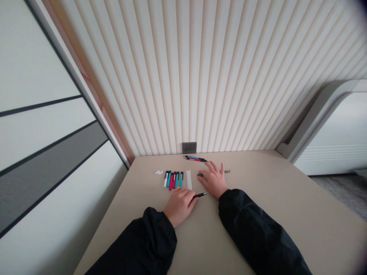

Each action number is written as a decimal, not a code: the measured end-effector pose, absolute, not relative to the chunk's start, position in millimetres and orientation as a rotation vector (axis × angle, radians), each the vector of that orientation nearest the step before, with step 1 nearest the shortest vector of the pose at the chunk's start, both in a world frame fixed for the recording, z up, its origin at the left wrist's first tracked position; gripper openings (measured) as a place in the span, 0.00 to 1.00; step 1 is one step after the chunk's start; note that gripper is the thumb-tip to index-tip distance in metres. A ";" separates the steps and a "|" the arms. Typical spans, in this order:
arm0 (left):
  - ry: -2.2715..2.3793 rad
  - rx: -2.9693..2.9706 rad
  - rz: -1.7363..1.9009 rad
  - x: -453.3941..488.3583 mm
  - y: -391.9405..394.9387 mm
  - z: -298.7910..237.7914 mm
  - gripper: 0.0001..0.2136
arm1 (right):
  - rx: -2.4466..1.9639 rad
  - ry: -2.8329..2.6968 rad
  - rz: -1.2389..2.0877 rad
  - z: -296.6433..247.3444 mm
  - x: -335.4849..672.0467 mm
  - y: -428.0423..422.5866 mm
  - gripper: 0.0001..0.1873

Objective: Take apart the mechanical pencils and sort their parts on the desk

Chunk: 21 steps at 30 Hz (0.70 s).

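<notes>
My left hand (180, 204) lies on the beige table (258, 214), fingers curled round a thin black pen part (200, 195) whose tip points right. My right hand (213, 178) rests flat with fingers spread, its fingertips beside some small dark parts (200, 175). Just beyond it lie two assembled pens (195, 158), one teal and one red. To the left is a row of several black, teal and red pen barrels (173, 179), and next to them a few white refill tubes (189, 179).
Small white bits (159, 172) lie left of the barrels, and small grey parts (227, 171) right of my right hand. A ribbed wall with a grey socket (189, 147) stands behind the table. A white unit (329, 133) is at the right.
</notes>
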State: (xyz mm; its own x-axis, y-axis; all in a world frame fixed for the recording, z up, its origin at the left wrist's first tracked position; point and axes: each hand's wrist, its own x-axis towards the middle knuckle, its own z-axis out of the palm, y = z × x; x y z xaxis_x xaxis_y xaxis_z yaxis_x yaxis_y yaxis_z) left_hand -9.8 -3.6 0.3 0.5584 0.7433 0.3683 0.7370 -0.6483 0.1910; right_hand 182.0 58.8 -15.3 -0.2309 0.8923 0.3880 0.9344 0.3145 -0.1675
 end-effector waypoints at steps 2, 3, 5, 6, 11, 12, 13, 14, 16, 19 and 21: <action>1.312 2.756 0.660 -9.7 -3.8 0.3 0.06 | -1.622 -2.171 -0.121 -16.7 182.4 59.8 0.14; 1.312 2.755 0.659 -9.7 -3.9 0.3 0.06 | -1.619 -2.169 -0.116 -17.1 182.5 60.1 0.14; 1.310 2.757 0.657 -9.6 -4.0 0.5 0.06 | -1.609 -2.169 -0.112 -17.5 182.6 60.4 0.13; 1.309 2.758 0.657 -9.6 -3.9 0.6 0.06 | -1.604 -2.168 -0.112 -17.6 182.6 60.5 0.13; 1.300 2.777 0.666 -9.5 -3.6 1.0 0.06 | -1.574 -2.184 -0.131 -17.8 183.9 60.9 0.16; 1.300 2.778 0.668 -9.5 -3.6 1.1 0.06 | -1.565 -2.193 -0.128 -17.9 184.2 61.2 0.17; 1.300 2.778 0.667 -9.4 -3.6 1.3 0.06 | -1.557 -2.202 -0.121 -18.2 184.5 61.6 0.17; 1.300 2.776 0.663 -9.3 -3.7 1.4 0.06 | -1.553 -2.209 -0.111 -18.5 184.7 62.0 0.17; 1.301 2.768 0.647 -9.2 -3.9 1.6 0.06 | -1.552 -2.219 -0.089 -19.2 184.8 63.0 0.16; 1.298 2.757 0.627 -9.2 -4.0 1.4 0.06 | -1.551 -2.215 -0.060 -20.3 184.3 64.0 0.14; 1.297 2.755 0.632 -9.3 -3.8 1.0 0.06 | -1.545 -2.202 -0.047 -21.0 183.8 64.3 0.13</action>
State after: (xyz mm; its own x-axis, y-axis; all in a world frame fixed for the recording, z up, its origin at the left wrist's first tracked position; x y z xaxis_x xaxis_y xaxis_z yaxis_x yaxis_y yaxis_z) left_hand -9.3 -3.8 1.0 0.5696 0.7453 0.3465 0.7324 -0.6516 0.1975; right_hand 183.8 64.3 -21.0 -0.2737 0.8854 0.3757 0.9005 0.3731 -0.2233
